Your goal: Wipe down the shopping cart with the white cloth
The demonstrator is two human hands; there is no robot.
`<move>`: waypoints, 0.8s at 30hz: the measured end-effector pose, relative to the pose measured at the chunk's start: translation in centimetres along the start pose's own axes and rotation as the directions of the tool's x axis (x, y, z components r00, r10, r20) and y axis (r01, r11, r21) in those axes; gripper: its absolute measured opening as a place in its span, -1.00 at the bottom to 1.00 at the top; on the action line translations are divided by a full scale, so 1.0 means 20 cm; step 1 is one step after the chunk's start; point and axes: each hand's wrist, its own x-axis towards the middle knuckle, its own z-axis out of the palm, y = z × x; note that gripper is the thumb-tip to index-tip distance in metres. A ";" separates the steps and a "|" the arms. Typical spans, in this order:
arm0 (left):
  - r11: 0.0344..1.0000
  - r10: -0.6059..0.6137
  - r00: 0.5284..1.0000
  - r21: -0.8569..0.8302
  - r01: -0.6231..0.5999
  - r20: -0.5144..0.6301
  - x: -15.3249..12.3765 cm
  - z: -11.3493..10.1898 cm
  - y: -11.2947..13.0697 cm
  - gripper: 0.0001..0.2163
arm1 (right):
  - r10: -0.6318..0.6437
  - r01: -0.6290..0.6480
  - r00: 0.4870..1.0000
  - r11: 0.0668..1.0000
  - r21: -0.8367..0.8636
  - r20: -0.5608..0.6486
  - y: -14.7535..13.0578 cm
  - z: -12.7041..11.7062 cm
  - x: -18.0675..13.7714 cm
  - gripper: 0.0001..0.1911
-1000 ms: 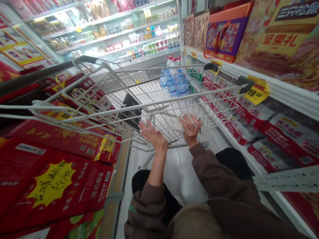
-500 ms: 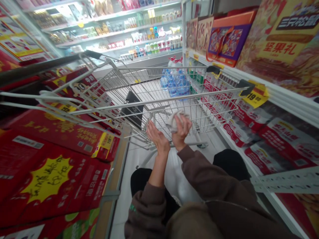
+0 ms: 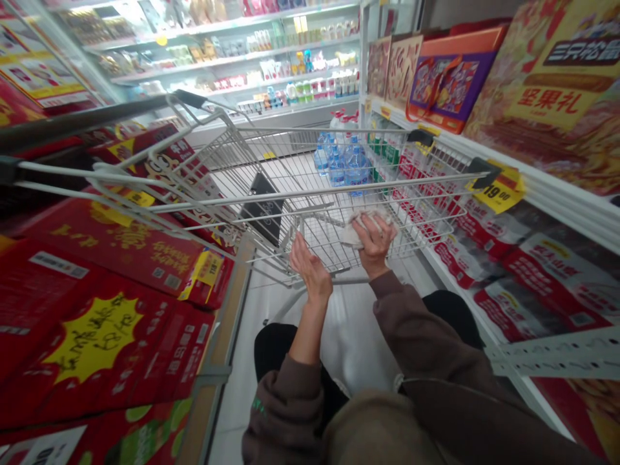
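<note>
The shopping cart (image 3: 310,193) is smooth metal wire, with matt, crumpled cloth (image 3: 352,237) at its near side, glossy printed cardboard cartons (image 3: 145,345) to its left, and shiny, translucent plastic bottles (image 3: 356,166) beyond it.

Well beyond the grip, a tall, brightly lit white shelving unit (image 3: 310,116) carries rows of small, colourful packages. In front of it, nearer the grip, clear blue plastic water bottles (image 3: 357,166) stand clustered on the pale tiled floor (image 3: 237,381). Right of the grip, red-and-white plastic-wrapped packs (image 3: 557,278) line the space under a white metal shelf (image 3: 557,184); higher up, an orange-and-purple box (image 3: 455,81) with a handle stands on that shelf. A yellow price tag (image 3: 506,187) reads 19.00. Well left of the grip, a jagged yellow paper sign (image 3: 94,336) with black handwriting lies against red cardboard boxes (image 3: 159,345).
</note>
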 end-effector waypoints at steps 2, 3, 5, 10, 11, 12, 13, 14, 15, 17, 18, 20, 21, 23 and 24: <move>1.000 0.008 1.000 -0.006 -0.008 -0.006 0.00 0.00 0.00 -0.21 | -0.056 0.056 0.998 0.998 0.001 0.007 0.01 -0.04 -0.04 -0.63; 1.000 0.015 1.000 0.000 -0.015 -0.013 0.00 0.00 0.01 -0.21 | -0.066 0.066 0.998 0.998 0.006 0.005 0.01 -0.06 -0.03 -0.65; 0.999 0.027 0.999 0.022 -0.026 -0.032 0.01 -0.01 0.02 -0.21 | -0.059 0.059 0.998 0.998 0.010 -0.024 -0.02 -0.10 0.04 -0.70; 0.997 0.070 0.997 0.027 -0.069 -0.038 0.04 -0.02 0.07 -0.23 | -0.190 0.190 0.981 0.982 0.005 -0.043 -0.12 -0.04 0.22 -0.68; 0.997 0.076 0.996 0.025 -0.075 -0.040 0.04 -0.03 0.07 -0.23 | -0.212 0.212 0.977 0.977 -0.001 -0.035 -0.12 -0.02 0.20 -0.69; 0.997 0.077 0.996 0.025 -0.076 -0.047 0.05 -0.03 0.06 -0.24 | -0.226 0.226 0.974 0.974 -0.005 -0.023 -0.12 -0.01 0.15 -0.69; 0.997 0.074 0.996 0.026 -0.072 -0.054 0.05 -0.04 0.05 -0.24 | -0.229 0.229 0.973 0.973 -0.002 -0.006 -0.11 -0.01 0.09 -0.69; 0.997 0.070 0.996 0.027 -0.068 -0.059 0.05 -0.05 0.04 -0.25 | -0.226 0.226 0.974 0.974 0.008 0.024 -0.11 -0.01 0.03 -0.69; 0.998 0.065 0.996 0.029 -0.063 -0.065 0.05 -0.06 0.02 -0.25 | -0.220 0.219 0.974 0.976 0.022 0.057 -0.10 -0.02 -0.02 -0.70; 0.998 0.056 0.996 0.031 -0.054 -0.073 0.05 -0.08 -0.01 -0.26 | -0.185 0.182 0.981 0.982 0.048 0.062 -0.12 -0.05 -0.06 -0.72; 0.998 0.052 0.996 0.031 -0.050 -0.078 0.05 -0.08 -0.02 -0.26 | -0.173 0.170 0.984 0.984 0.060 0.044 -0.14 -0.07 -0.04 -0.72; 0.999 0.047 0.996 0.031 -0.045 -0.081 0.05 -0.09 -0.03 -0.26 | -0.170 0.171 0.985 0.982 0.078 -0.010 -0.22 -0.08 0.06 -0.70; 0.998 0.049 0.996 0.033 -0.046 -0.078 0.05 -0.09 -0.03 -0.25 | -0.179 0.180 0.984 0.980 0.081 -0.025 -0.26 -0.07 0.12 -0.70; 0.998 0.057 0.996 0.043 -0.054 -0.069 0.06 -0.10 -0.03 -0.24 | -0.187 0.188 0.982 0.979 0.083 -0.008 -0.32 -0.04 0.21 -0.67; 0.997 0.060 0.996 0.050 -0.056 -0.067 0.06 -0.10 -0.03 -0.24 | -0.188 0.186 0.982 0.979 0.080 0.011 -0.33 -0.02 0.22 -0.66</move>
